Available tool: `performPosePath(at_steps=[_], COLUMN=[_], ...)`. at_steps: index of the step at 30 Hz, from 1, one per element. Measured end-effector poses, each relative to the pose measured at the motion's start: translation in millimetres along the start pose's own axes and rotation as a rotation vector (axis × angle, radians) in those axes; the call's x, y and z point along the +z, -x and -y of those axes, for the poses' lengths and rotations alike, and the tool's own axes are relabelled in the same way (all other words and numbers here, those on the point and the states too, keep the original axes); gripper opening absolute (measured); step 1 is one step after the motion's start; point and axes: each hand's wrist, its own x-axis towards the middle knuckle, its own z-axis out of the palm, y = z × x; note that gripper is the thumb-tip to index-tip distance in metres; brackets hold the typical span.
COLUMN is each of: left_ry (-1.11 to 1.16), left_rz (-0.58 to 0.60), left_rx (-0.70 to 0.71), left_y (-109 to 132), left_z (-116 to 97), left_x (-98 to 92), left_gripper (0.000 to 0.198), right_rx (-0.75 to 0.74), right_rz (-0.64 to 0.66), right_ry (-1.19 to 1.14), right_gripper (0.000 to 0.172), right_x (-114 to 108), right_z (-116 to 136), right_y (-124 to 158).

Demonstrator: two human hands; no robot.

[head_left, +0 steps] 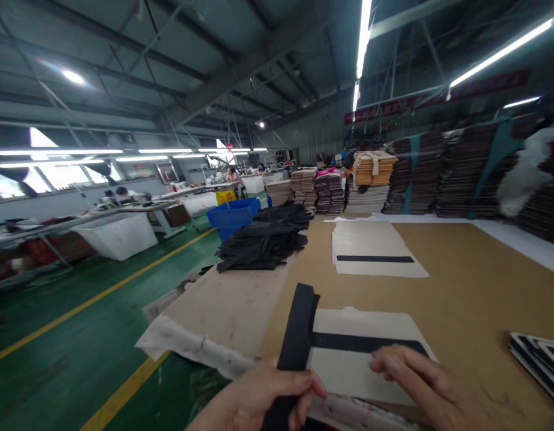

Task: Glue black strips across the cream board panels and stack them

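My left hand (277,392) is closed around a few long black strips (296,329), which stick up from the fist and lean over the left edge of a pale panel (348,371). On that panel a single black strip (366,342) runs from side to side. My right hand (415,377) lies over the panel's right part, fingers stretched toward the left and just below the strip; nothing shows in its grasp. Farther back on the table is a stack of similar pale panels (369,236), the top one with a black strip (375,259) across it.
A heap of black strips (268,236) covers the table's far left, with blue bins (234,212) behind it. Dark-edged pieces (539,359) lie at the right edge. Tall stacks of material (465,173) line the back. A green floor (169,263) with yellow lines runs along the left.
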Motion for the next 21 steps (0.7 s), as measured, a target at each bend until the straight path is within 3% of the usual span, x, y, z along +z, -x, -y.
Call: performPosePath(at_steps=[4, 9, 11, 16, 21], left_ry=[0.015, 0.014, 0.045, 0.053, -0.066], left_rz=[0.162, 0.244, 0.259, 0.232, 0.076], left_rx=[0.061, 0.133, 0.160, 0.204, 0.135], left_y=[-8.4, -10.6, -10.6, -10.9, -7.6], left_z=[14.3, 17.1, 18.0, 24.6, 27.1], left_x=[9.9, 19.6, 23.2, 29.5, 31.4], left_gripper=[0.052, 0.053, 0.056, 0.064, 0.056], right_rx=[0.019, -0.009, 0.033, 0.012, 0.012], right_rz=[0.095, 0.343, 0.378, 0.224, -0.021], right_ry=[-0.478, -0.813, -0.870, -0.934, -0.938], right_gripper=[0.039, 0.045, 0.050, 0.045, 0.036], right_x=[39.3, 72.4, 78.5, 79.4, 67.1], right_z=[48.4, 53.3, 52.2, 58.7, 62.1], right_y=[-15.1, -18.7, -16.4, -11.8, -17.9])
